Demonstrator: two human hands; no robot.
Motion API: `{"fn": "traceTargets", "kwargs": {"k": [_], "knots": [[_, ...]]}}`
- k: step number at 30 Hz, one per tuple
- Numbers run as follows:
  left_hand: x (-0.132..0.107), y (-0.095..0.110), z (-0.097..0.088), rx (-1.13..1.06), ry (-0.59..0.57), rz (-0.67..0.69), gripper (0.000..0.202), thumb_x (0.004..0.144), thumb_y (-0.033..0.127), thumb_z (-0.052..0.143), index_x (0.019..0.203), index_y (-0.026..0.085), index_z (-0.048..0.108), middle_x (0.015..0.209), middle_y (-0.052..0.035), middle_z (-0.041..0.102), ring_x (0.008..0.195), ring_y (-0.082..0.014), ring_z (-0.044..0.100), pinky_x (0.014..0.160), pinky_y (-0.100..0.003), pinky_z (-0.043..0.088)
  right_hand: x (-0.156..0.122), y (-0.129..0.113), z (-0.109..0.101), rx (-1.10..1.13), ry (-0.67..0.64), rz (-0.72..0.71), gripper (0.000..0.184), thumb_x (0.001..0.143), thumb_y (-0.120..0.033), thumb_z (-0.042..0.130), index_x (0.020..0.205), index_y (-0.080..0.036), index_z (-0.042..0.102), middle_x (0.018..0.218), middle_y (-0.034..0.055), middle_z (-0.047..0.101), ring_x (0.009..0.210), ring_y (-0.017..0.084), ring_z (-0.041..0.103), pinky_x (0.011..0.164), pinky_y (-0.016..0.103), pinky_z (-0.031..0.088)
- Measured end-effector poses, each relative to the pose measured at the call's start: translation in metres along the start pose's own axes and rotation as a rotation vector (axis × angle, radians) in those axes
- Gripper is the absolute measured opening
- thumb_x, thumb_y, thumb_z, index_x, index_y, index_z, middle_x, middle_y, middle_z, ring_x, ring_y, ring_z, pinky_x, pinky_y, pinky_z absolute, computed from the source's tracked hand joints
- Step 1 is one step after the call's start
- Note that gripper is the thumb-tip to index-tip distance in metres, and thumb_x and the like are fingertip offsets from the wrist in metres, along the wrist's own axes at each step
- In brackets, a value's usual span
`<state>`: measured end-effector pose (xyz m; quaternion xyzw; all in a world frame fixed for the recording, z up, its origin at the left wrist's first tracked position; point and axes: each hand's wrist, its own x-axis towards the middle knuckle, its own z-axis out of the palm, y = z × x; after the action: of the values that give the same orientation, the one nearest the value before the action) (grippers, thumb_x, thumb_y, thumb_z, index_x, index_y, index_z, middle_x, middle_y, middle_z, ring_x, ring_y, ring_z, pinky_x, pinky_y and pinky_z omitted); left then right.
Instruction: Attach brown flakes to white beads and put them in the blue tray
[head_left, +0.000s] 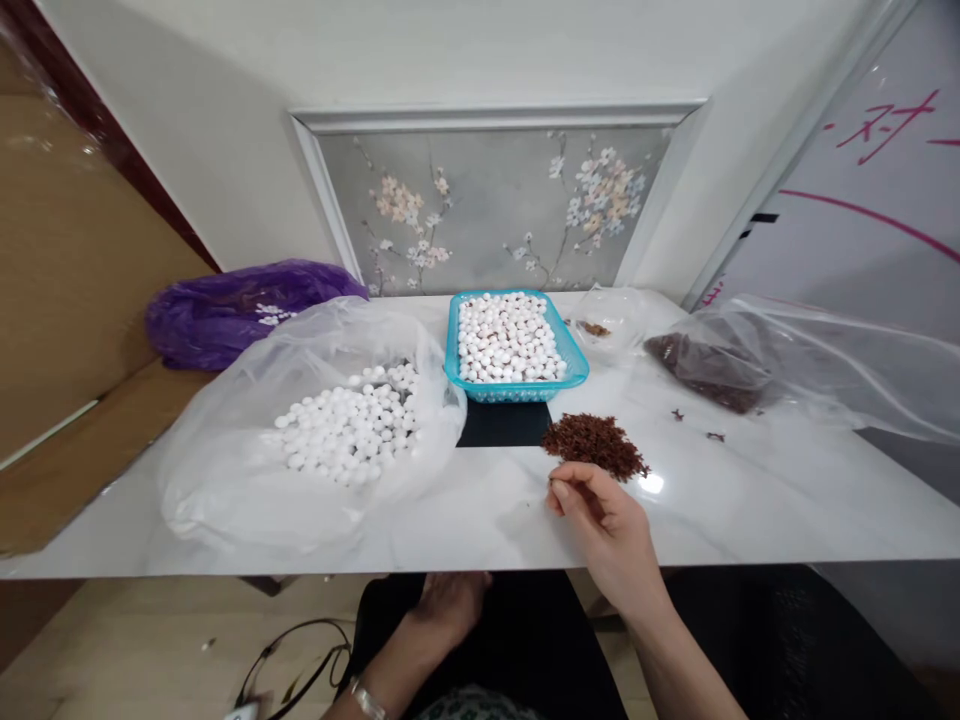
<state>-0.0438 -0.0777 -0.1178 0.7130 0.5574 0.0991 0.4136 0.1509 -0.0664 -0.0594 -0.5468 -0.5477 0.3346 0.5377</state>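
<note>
My right hand rests on the white table just in front of a small heap of reddish-brown dried bits. Its fingers are curled in a pinch near the heap's edge; what they hold is too small to see. My left hand lies below the table edge on my lap, fingers hidden by the table. A turquoise basket full of white balls stands behind the heap, on a black mat. To the left, an open clear plastic bag holds several white balls.
A purple bag lies at the back left. A clear bag with dark brown bits lies at the right, a smaller clear bag behind the basket. A floral panel leans against the wall. Glasses lie on the floor.
</note>
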Motion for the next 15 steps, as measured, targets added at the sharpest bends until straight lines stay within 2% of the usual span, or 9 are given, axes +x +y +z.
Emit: {"fn": "traceTargets", "kwargs": {"k": [3, 5, 6, 7, 9, 11, 12, 14, 15], "knots": [[-0.036, 0.028, -0.013, 0.011, -0.201, 0.052, 0.009, 0.072, 0.034, 0.068, 0.073, 0.025, 0.069, 0.07, -0.0008, 0.068, 0.075, -0.0219, 0.064, 0.064, -0.029, 0.047, 0.0, 0.002, 0.001, -0.008, -0.01, -0.006, 0.012, 0.087, -0.03, 0.051, 0.087, -0.02, 0.057, 0.067, -0.0012, 0.058, 0.064, 0.014, 0.058, 0.061, 0.024, 0.047], [-0.055, 0.056, -0.035, -0.01, -0.301, 0.143, 0.013, 0.08, 0.036, 0.058, 0.085, 0.032, 0.069, 0.079, 0.0007, 0.069, 0.08, -0.02, 0.063, 0.056, -0.024, 0.043, 0.0, 0.004, 0.001, -0.019, -0.021, -0.004, 0.013, 0.087, -0.031, 0.051, 0.088, -0.02, 0.057, 0.067, -0.0011, 0.058, 0.063, 0.014, 0.058, 0.061, 0.024, 0.046], [-0.06, 0.07, -0.049, -0.004, -0.283, 0.187, 0.018, 0.083, 0.04, 0.052, 0.086, 0.032, 0.068, 0.077, 0.0012, 0.069, 0.076, -0.0191, 0.063, 0.053, -0.023, 0.04, 0.0, 0.004, 0.001, -0.027, -0.026, -0.001, 0.013, 0.087, -0.031, 0.051, 0.089, -0.02, 0.057, 0.068, -0.0009, 0.058, 0.063, 0.014, 0.057, 0.06, 0.024, 0.046], [-0.06, 0.083, -0.066, 0.024, -0.196, 0.23, 0.019, 0.083, 0.042, 0.052, 0.086, 0.031, 0.067, 0.073, 0.0013, 0.067, 0.072, -0.0191, 0.061, 0.054, -0.024, 0.039, 0.0, 0.005, 0.001, -0.035, -0.03, 0.0, 0.013, 0.087, -0.032, 0.051, 0.089, -0.02, 0.057, 0.068, -0.0007, 0.058, 0.063, 0.015, 0.057, 0.06, 0.024, 0.046], [-0.052, 0.099, -0.1, 0.122, 0.091, 0.21, 0.026, 0.088, 0.039, 0.041, 0.092, 0.028, 0.065, 0.069, 0.0007, 0.065, 0.064, -0.0182, 0.058, 0.058, -0.026, 0.038, -0.001, 0.006, 0.001, -0.05, -0.035, -0.006, 0.013, 0.087, -0.032, 0.051, 0.088, -0.02, 0.058, 0.068, -0.0004, 0.058, 0.063, 0.015, 0.057, 0.06, 0.024, 0.045], [-0.038, 0.102, -0.13, 0.316, 0.495, 0.071, 0.029, 0.088, 0.032, 0.04, 0.109, 0.024, 0.059, 0.066, -0.0009, 0.061, 0.06, -0.0195, 0.055, 0.059, -0.029, 0.036, -0.002, 0.006, 0.001, -0.059, -0.041, -0.014, 0.013, 0.087, -0.032, 0.051, 0.087, -0.02, 0.058, 0.069, -0.0004, 0.058, 0.065, 0.015, 0.057, 0.061, 0.024, 0.045], [-0.031, 0.101, -0.142, 0.383, 0.625, 0.0, 0.037, 0.086, 0.032, 0.044, 0.121, 0.021, 0.051, 0.064, -0.0006, 0.058, 0.061, -0.0212, 0.055, 0.059, -0.03, 0.035, -0.002, 0.006, 0.001, -0.062, -0.046, -0.015, 0.013, 0.087, -0.032, 0.051, 0.087, -0.02, 0.057, 0.069, -0.0004, 0.058, 0.066, 0.015, 0.057, 0.062, 0.024, 0.045], [-0.024, 0.095, -0.155, 0.326, 0.745, -0.03, 0.056, 0.084, 0.034, 0.047, 0.136, 0.021, 0.032, 0.065, 0.0021, 0.054, 0.06, -0.0203, 0.052, 0.059, -0.031, 0.036, -0.003, 0.005, 0.001, -0.058, -0.048, -0.011, 0.014, 0.087, -0.033, 0.05, 0.088, -0.02, 0.057, 0.07, -0.0001, 0.058, 0.066, 0.016, 0.057, 0.062, 0.024, 0.045], [-0.023, 0.092, -0.157, 0.227, 0.754, -0.006, 0.059, 0.084, 0.035, 0.047, 0.138, 0.024, 0.027, 0.066, 0.0035, 0.052, 0.058, -0.0183, 0.05, 0.059, -0.03, 0.037, -0.003, 0.004, 0.002, -0.047, -0.049, -0.005, 0.014, 0.087, -0.033, 0.051, 0.089, -0.02, 0.057, 0.07, 0.0001, 0.058, 0.067, 0.016, 0.057, 0.062, 0.024, 0.046]]}}
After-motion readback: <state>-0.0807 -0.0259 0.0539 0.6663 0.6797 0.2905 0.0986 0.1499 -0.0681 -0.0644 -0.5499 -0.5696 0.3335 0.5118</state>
